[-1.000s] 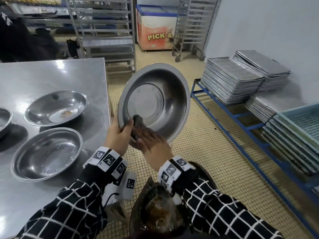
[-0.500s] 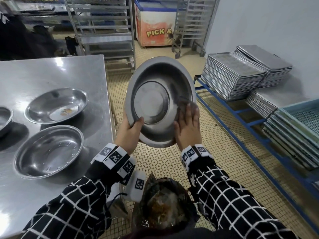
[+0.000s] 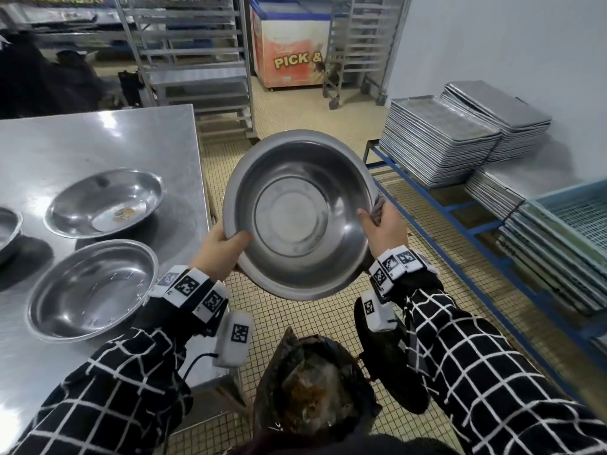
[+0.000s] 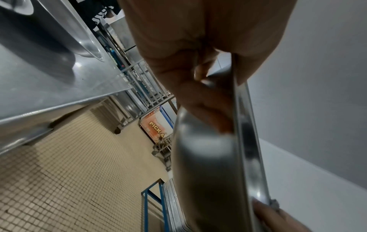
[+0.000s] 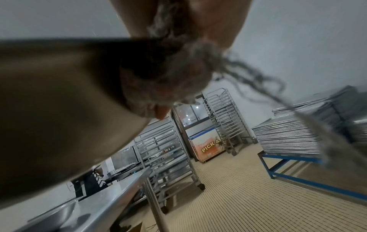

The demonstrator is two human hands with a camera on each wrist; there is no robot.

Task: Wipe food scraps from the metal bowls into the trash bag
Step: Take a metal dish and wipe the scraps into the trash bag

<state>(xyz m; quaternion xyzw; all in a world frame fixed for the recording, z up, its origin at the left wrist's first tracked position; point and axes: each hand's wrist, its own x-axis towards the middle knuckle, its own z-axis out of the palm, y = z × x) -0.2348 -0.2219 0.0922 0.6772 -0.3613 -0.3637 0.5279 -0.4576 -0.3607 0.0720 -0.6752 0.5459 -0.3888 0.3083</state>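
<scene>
I hold a large metal bowl (image 3: 297, 218) tilted toward me above the open black trash bag (image 3: 312, 385); its inside looks wiped. My left hand (image 3: 223, 251) grips the bowl's left rim, thumb inside. My right hand (image 3: 382, 224) grips the right rim with a grey rag (image 3: 377, 205) bunched against it; the right wrist view shows the frayed rag (image 5: 178, 66) in that hand. On the steel table (image 3: 98, 139) a bowl (image 3: 105, 203) holds some scraps, a nearer bowl (image 3: 92, 290) looks bare, and a third bowl (image 3: 8, 231) is cut off at the left edge.
Stacks of metal trays (image 3: 440, 139) sit on a low blue rack (image 3: 460, 224) at the right, with blue-green crates (image 3: 571, 224) beyond. Wheeled tray racks (image 3: 190, 60) and a chest freezer (image 3: 289, 44) stand at the back. Tiled floor lies between table and rack.
My right hand moved with the rag from the bowl's lower inside, up across its right wall, to the right rim. The bowl rose and tilted more openly toward me.
</scene>
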